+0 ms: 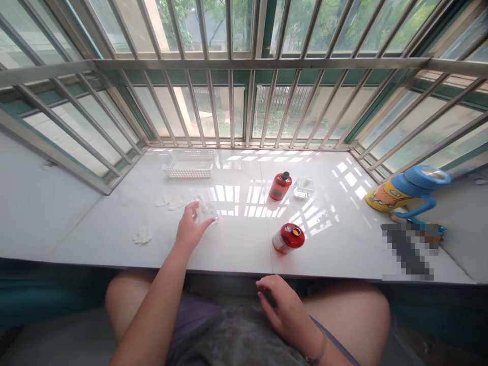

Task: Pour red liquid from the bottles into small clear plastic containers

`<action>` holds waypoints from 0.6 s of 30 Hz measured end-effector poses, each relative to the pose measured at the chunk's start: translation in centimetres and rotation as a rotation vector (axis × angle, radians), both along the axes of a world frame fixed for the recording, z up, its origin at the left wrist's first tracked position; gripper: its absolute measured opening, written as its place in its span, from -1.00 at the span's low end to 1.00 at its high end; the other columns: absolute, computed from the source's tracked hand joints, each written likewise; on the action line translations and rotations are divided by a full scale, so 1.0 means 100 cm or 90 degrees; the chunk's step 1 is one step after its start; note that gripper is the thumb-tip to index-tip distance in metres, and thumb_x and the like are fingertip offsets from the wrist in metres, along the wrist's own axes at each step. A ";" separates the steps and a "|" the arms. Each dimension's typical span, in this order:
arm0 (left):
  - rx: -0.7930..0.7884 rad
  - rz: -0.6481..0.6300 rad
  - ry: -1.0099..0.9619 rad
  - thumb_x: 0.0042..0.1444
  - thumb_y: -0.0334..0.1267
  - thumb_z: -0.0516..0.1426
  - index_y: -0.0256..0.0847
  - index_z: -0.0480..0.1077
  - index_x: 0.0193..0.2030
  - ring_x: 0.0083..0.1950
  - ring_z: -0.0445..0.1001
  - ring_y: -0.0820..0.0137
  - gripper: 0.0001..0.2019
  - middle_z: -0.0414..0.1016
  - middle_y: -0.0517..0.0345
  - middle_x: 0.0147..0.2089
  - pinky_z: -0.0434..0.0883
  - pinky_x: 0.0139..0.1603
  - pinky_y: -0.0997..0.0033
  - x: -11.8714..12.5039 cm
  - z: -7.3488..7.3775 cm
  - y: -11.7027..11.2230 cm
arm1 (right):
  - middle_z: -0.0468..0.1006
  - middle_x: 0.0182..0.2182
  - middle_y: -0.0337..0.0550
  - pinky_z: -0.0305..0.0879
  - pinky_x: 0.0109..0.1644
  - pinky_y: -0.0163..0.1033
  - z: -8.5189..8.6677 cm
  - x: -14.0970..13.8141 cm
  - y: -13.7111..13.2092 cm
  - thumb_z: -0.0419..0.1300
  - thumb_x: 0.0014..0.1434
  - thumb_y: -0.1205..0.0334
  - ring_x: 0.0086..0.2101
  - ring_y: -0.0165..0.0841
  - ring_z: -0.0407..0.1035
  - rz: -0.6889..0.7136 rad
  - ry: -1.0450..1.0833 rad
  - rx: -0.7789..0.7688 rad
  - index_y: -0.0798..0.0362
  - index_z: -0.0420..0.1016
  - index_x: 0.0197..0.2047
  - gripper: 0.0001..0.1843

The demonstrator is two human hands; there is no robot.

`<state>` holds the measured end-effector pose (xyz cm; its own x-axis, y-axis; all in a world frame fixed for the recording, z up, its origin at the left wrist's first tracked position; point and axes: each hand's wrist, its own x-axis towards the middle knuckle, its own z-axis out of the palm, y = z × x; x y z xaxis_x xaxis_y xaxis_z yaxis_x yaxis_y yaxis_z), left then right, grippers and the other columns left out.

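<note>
My left hand (pixel 190 224) reaches over the white ledge, its thumb and fingers on either side of a small clear plastic box (pixel 208 208). Something white shows inside the box, too faint to name. My right hand (pixel 280 305) hovers over my lap, just in front of the ledge's edge, with nothing in it and the thumb apart from the loosely bent fingers. Nearest to it stands an uncapped red bottle (pixel 286 240) with a pale label. Behind that is a second red bottle (pixel 280 186) with a black cap.
A white perforated basket (pixel 190 166) sits near the barred window. Thin white pads (pixel 142 235) lie at the left. Beside the capped bottle is another clear box (pixel 303 188). A yellow and blue flask (pixel 404 188) and a blurred dark object (pixel 409 250) are at the right.
</note>
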<state>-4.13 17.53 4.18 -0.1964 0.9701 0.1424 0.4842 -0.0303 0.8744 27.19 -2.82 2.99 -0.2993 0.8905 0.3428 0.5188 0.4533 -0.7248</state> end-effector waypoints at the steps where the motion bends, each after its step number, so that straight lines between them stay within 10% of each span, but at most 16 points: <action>1: 0.010 0.005 -0.003 0.06 -0.03 0.50 0.03 0.31 0.33 0.45 0.46 0.02 -0.25 0.44 -0.04 0.42 0.43 0.50 -0.20 0.000 0.002 0.001 | 0.63 -0.08 -0.04 0.61 -0.01 -0.07 0.000 0.000 0.000 0.13 0.44 0.41 -0.13 -0.20 0.57 0.000 -0.001 0.000 -0.07 0.43 0.17 -0.69; 8: 0.033 -0.021 -0.011 0.06 0.00 0.51 0.03 0.30 0.35 0.48 0.42 0.01 -0.23 0.40 -0.03 0.45 0.43 0.50 -0.17 0.014 0.018 0.022 | 0.63 -0.09 -0.04 0.61 -0.03 -0.07 -0.001 0.000 0.000 0.13 0.44 0.41 -0.14 -0.19 0.57 0.005 -0.007 0.002 -0.07 0.44 0.16 -0.70; 18: 0.002 -0.075 -0.028 0.06 -0.05 0.50 0.00 0.30 0.30 0.47 0.42 0.05 -0.27 0.46 -0.05 0.37 0.42 0.49 -0.13 0.043 0.001 0.062 | 0.64 -0.09 -0.06 0.61 -0.02 -0.06 0.001 0.005 -0.002 0.14 0.41 0.42 -0.15 -0.18 0.58 -0.014 -0.015 0.006 -0.08 0.45 0.16 -0.68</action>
<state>0.17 23.73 4.27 -0.0870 0.9864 0.1393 0.4379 -0.0877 0.8947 27.68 -3.02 3.07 -0.2874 0.8935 0.3451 0.5454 0.4488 -0.7078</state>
